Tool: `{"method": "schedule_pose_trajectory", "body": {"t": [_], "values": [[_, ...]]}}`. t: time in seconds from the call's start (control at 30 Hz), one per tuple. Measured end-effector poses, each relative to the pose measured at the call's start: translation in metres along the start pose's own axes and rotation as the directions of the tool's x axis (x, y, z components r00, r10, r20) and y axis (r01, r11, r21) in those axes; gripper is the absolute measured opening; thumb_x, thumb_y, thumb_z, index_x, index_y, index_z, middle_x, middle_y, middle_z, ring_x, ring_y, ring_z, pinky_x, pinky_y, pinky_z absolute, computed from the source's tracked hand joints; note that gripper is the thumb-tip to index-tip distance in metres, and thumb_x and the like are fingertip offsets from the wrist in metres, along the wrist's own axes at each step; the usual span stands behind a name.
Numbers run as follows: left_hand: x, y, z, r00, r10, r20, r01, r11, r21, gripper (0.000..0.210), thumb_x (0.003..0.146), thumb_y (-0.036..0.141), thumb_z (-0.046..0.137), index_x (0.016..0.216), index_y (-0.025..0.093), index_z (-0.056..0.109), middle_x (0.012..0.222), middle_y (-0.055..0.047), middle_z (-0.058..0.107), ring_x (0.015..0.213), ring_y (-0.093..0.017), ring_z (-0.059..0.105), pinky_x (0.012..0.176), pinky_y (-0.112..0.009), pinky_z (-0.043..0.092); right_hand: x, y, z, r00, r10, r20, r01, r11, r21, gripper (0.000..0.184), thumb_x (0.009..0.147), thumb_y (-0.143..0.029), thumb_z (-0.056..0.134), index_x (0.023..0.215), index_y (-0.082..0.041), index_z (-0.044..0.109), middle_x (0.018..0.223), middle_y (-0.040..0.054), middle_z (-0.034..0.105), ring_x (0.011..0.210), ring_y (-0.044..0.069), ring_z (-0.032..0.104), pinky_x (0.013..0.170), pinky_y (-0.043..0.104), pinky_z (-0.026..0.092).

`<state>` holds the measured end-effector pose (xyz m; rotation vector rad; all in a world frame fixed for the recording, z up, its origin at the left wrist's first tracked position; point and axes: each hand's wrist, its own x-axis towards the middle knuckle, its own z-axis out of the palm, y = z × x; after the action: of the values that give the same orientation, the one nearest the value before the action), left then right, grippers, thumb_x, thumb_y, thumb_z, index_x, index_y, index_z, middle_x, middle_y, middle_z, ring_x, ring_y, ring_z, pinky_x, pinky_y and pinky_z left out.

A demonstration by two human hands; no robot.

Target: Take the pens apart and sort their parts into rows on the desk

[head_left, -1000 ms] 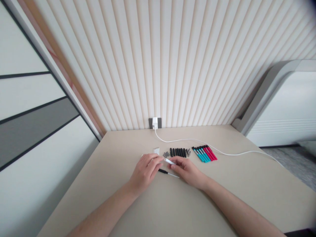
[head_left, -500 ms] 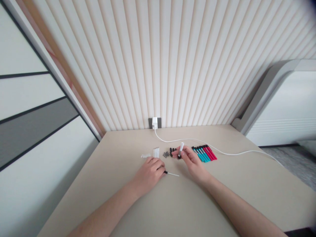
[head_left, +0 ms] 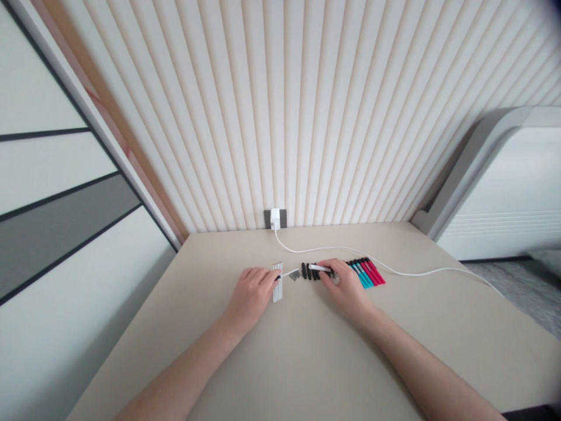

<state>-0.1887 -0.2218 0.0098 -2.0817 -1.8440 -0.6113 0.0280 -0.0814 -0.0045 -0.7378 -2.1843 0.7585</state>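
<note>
My left hand [head_left: 252,290] is closed, pinching a thin white rod with a black end [head_left: 288,273] that looks like a pen refill. The rod points right, toward small grey pieces [head_left: 295,275]. Beside and partly under my left fingertips lies a row of slim white tubes [head_left: 277,294]. My right hand [head_left: 345,285] is closed on a white and black pen barrel [head_left: 318,268], held nearly level over several short black pieces [head_left: 306,271]. Where the barrel's right end goes is partly hidden by the fingers.
Several teal pens [head_left: 364,275] and red pens [head_left: 375,271] with black ends lie side by side right of my right hand. A white cable [head_left: 412,273] runs from a charger [head_left: 274,218] at the ribbed wall across the beige table [head_left: 298,362].
My left hand has moved left and away from me with the rod, now covering the small white pieces. My right hand has tipped the barrel from upright to nearly level.
</note>
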Motion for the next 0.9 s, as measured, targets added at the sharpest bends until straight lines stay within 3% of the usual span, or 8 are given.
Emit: {"method": "schedule_pose_trajectory", "body": {"t": [0.57,0.9], "values": [[-0.002,0.0,0.004,0.998,0.064,0.018,-0.064,0.998,-0.001,0.018,0.095,0.017,0.049,0.109,0.019,0.06,0.091,-0.004,0.063,0.088,-0.019,0.059,0.082,-0.036,0.044,-0.003,0.001,0.005,0.995,-0.057,0.087,0.066,0.992,-0.105,0.016,0.087,-0.02,0.056,0.096,-0.025,0.068,0.095,0.006,0.066,0.09,0.024,0.058,0.082,0.038,0.044],[-0.002,0.008,0.003,0.988,0.14,0.07,-0.136,0.988,-0.068,0.014,0.093,0.02,0.054,0.106,0.018,0.059,0.089,-0.004,0.063,0.085,-0.019,0.06,0.079,-0.035,0.045,-0.006,-0.009,0.006,0.956,-0.199,0.216,0.213,0.976,-0.044,0.022,0.089,-0.02,0.055,0.104,-0.026,0.069,0.097,0.0072,0.066,0.092,0.023,0.058,0.082,0.039,0.045]]}}
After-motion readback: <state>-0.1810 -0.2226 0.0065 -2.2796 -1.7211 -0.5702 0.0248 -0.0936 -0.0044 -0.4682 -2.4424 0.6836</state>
